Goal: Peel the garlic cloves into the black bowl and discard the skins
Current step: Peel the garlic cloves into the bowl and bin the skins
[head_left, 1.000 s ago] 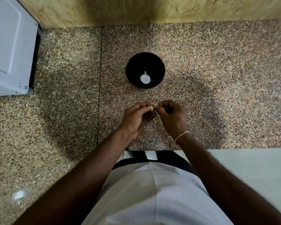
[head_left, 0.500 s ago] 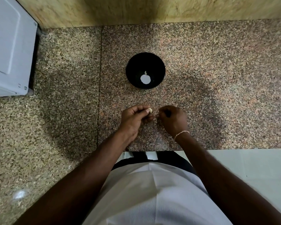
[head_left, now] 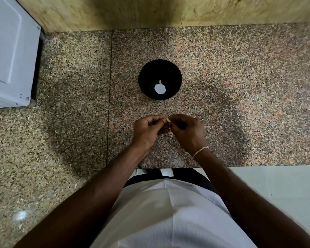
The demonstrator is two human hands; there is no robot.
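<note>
A black bowl stands on the speckled granite counter, holding a white garlic piece at its bottom. Below the bowl, my left hand pinches a small pale garlic clove at its fingertips. My right hand meets it from the right, its curled fingers pinching at the same clove. Most of the clove is hidden between the fingers. Whether any skin hangs loose I cannot make out.
A white appliance sits at the far left of the counter. A yellowish stone wall runs along the back. The counter's front edge is near my body, with pale floor to the right below it.
Half a second ago my hands were a little apart, the left holding the clove alone. Now they have come together again on the clove.
</note>
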